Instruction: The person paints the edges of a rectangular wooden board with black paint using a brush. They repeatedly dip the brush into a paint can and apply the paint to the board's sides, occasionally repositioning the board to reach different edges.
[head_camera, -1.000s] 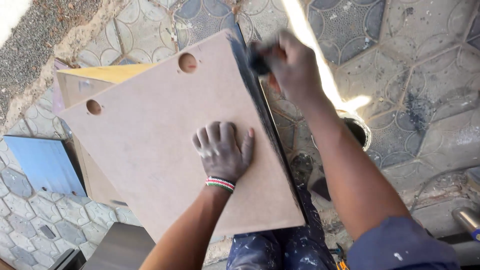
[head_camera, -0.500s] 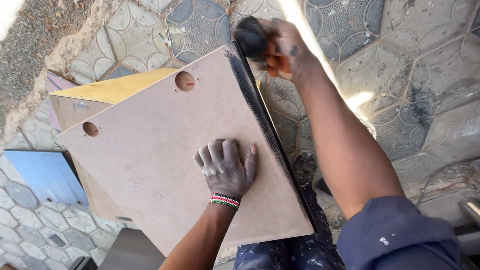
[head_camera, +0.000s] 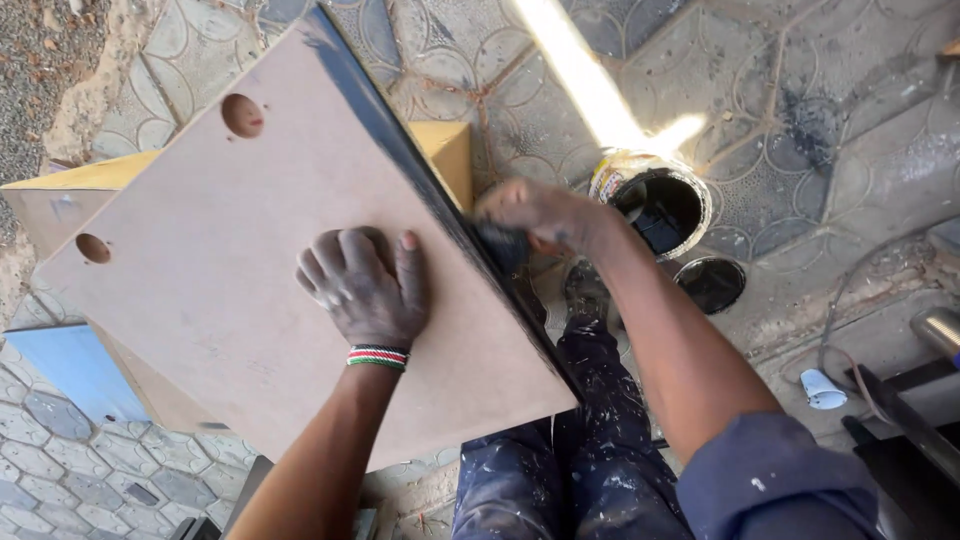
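Observation:
A tan fibreboard panel (head_camera: 200, 260) with two round holes lies tilted across my lap, its right edge painted black (head_camera: 400, 150). My left hand (head_camera: 365, 285) presses flat on the panel's face, fingers spread, a striped bead bracelet on the wrist. My right hand (head_camera: 545, 215) grips a dark paint applicator (head_camera: 500, 245) against the middle of the black edge; motion blur hides its exact shape. An open tin of black paint (head_camera: 660, 205) stands on the paved ground just right of that hand, with its black-coated lid (head_camera: 712, 283) beside it.
A yellow-topped box (head_camera: 100, 175) sits under the panel at left. A blue panel (head_camera: 70, 370) lies on the hexagonal paving at lower left. A small white cup (head_camera: 822, 390), a cable and dark metal parts (head_camera: 920, 420) are at the right. My paint-spattered trousers (head_camera: 560, 450) are below.
My right hand has slid from the panel's far top corner down along the black edge to its middle. The view shifted, bringing the paint tin and lid into sight. My left hand stays pressed.

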